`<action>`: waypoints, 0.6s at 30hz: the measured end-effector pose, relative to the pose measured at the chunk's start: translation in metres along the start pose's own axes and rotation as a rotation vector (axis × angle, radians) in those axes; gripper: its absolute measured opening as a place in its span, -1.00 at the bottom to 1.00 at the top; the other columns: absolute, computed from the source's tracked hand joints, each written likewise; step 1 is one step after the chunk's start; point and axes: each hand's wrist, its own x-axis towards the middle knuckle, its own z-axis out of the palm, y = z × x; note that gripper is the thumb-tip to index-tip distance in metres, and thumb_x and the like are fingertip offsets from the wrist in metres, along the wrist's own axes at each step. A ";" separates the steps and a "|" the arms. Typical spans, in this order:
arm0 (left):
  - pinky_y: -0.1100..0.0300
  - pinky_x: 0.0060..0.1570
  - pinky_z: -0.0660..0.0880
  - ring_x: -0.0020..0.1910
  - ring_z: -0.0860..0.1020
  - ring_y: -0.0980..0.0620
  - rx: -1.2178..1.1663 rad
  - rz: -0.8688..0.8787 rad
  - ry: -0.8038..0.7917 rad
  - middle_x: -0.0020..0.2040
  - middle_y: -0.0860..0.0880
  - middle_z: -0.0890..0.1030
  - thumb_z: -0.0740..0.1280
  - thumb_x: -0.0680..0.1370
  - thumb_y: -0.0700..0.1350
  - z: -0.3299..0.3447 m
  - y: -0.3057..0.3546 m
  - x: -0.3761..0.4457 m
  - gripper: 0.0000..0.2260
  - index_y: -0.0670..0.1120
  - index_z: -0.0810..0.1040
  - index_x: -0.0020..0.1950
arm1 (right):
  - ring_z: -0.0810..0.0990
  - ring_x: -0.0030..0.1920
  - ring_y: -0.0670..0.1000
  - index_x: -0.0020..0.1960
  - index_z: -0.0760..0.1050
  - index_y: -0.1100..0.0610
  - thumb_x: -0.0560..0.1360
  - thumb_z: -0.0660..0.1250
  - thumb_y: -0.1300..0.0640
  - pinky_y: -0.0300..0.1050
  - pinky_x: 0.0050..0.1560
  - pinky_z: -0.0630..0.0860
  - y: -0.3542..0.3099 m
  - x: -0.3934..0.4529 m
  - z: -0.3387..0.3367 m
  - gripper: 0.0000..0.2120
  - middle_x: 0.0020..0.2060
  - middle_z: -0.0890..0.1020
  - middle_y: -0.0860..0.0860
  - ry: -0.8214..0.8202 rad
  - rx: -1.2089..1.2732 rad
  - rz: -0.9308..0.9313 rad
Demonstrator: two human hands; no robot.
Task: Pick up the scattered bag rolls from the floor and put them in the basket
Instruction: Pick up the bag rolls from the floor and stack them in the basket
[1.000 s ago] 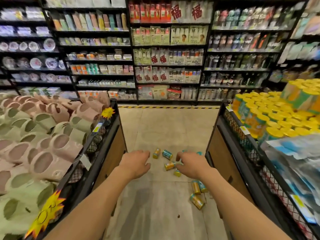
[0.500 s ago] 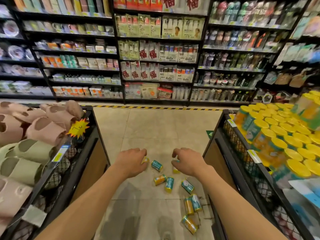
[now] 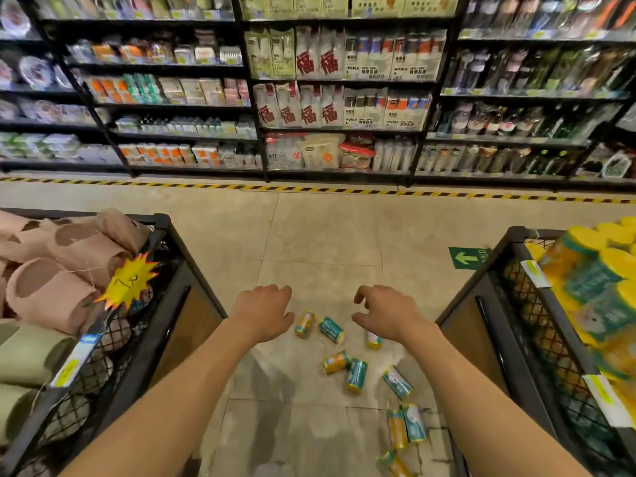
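Note:
Several small bag rolls lie scattered on the tiled floor between two display bins: an orange one [image 3: 304, 323], a teal one [image 3: 331, 329], an orange and teal pair [image 3: 347, 368], another teal one [image 3: 397, 382] and more [image 3: 406, 425] nearer me. My left hand [image 3: 263, 311] hovers just left of the orange roll, fingers loosely bent, holding nothing. Above the rolls, my right hand [image 3: 385, 311] reaches out with its fingers loosely curled and nothing in them; it partly covers one roll [image 3: 373, 340]. The wire basket [image 3: 509, 256] on the right holds stacked yellow and teal rolls [image 3: 599, 280].
A black wire bin [image 3: 161, 270] on the left is filled with pink and green slippers and carries a yellow price star [image 3: 129, 280]. Stocked shelves [image 3: 337, 98] line the far side, behind a yellow-black floor stripe [image 3: 309, 189]. A green arrow sign [image 3: 468, 258] is on the floor.
The view has moved forward and tilted down; the rolls now lie closer under my hands. Both hands have spread slightly apart and remain without anything in them.

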 end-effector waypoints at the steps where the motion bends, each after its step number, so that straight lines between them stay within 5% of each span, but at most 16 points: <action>1: -0.01 0.04 0.53 0.13 0.56 -0.11 -0.005 0.000 -0.009 0.20 -0.06 0.56 0.16 0.60 0.18 0.002 -0.005 0.013 -0.59 -0.05 0.40 0.34 | 0.54 0.21 0.08 0.34 0.44 -0.04 0.54 0.29 -0.16 -0.05 -0.03 0.41 0.001 0.014 0.000 -0.59 0.21 0.57 0.01 -0.012 0.001 0.005; 12: 0.06 0.02 0.51 0.10 0.56 -0.08 -0.030 -0.008 -0.176 0.15 -0.03 0.55 0.15 0.61 0.17 0.062 -0.077 0.188 -0.61 -0.03 0.39 0.32 | 0.55 0.22 0.10 0.37 0.42 -0.05 0.54 0.31 -0.17 -0.03 0.00 0.42 0.009 0.181 0.032 -0.56 0.23 0.57 0.01 -0.147 0.054 0.157; 18: 0.06 -0.03 0.41 0.13 0.55 -0.09 -0.134 -0.039 -0.243 0.16 -0.03 0.55 0.18 0.60 0.18 0.148 -0.089 0.289 -0.61 -0.01 0.39 0.33 | 0.55 0.21 0.10 0.39 0.39 -0.05 0.53 0.33 -0.17 0.00 0.10 0.50 0.038 0.281 0.111 -0.52 0.23 0.55 0.02 -0.196 0.113 0.203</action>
